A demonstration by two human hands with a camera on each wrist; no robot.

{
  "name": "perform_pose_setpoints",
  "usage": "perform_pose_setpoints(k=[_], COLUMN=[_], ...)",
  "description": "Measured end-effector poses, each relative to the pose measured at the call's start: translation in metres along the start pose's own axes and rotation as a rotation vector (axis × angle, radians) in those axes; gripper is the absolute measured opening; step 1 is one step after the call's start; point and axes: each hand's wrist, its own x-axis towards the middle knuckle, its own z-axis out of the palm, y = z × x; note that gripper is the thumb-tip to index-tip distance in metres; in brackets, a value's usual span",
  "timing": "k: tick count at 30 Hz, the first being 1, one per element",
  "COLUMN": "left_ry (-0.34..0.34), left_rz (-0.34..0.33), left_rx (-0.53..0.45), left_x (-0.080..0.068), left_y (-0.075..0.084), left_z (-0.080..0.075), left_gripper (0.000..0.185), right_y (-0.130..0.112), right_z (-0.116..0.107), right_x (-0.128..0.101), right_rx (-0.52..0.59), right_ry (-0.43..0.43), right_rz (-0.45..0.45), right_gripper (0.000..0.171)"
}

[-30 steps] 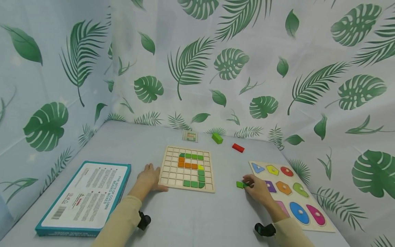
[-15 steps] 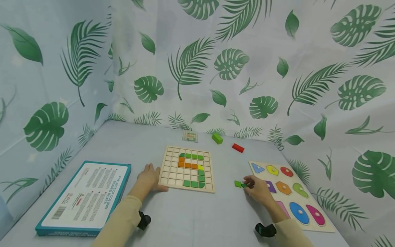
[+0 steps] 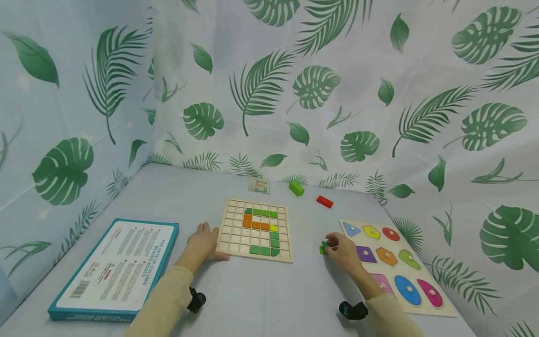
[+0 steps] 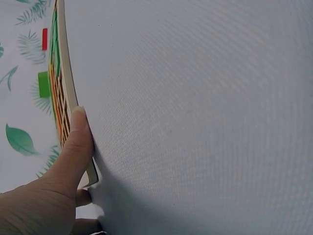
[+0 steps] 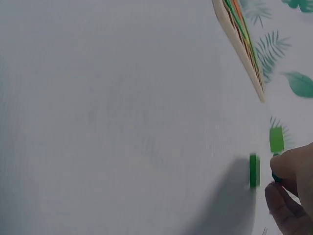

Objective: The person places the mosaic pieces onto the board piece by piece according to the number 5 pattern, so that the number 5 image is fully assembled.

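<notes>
A square wooden grid board [image 3: 236,239] lies mid-table with green, orange and yellow tiles in its squares. My left hand [image 3: 203,242] holds its near left corner. In the left wrist view the thumb [image 4: 79,122] lies along the board's front edge, the other fingers partly hidden beyond the corner. Right of the board, my right hand [image 3: 342,252] pinches a small dark green tile [image 5: 276,176] between thumb and forefinger, mostly covered by the fingertips. Just beside it a loose green tile [image 5: 255,171] sits on the table, partly hidden by the hand in the head view.
A wooden shape puzzle with knobs [image 3: 400,267] lies at the right, partly under the right forearm. A flat teal-edged box [image 3: 118,267] is at the left. Toward the back are a pattern card [image 3: 259,186], a bright green block [image 3: 296,188] and a red block [image 3: 325,201].
My right hand has shifted left with the dark green tile, closing over the loose tile, which slid slightly left earlier. The left hand and the board have not moved.
</notes>
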Motion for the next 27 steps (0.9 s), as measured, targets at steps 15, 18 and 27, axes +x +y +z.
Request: perform_pose_setpoints(k=[15, 18, 27], left_ry=[0.014, 0.009, 0.007], left_rz=[0.005, 0.001, -0.002], left_rx=[0.033, 0.036, 0.015], left_x=[0.0, 0.0, 0.0], left_y=[0.0, 0.0, -0.001], left_z=[-0.001, 0.0, 0.001], left_gripper=[0.093, 0.093, 0.094], right_y=[-0.056, -0.064, -0.09], right_z=[0.044, 0.05, 0.065], right_x=[0.019, 0.02, 0.023], right_rx=[0.119, 0.142, 0.216], right_ry=[-0.041, -0.057, -0.093], right_rz=[-0.117, -0.13, -0.232], right_gripper=[0.032, 0.031, 0.032])
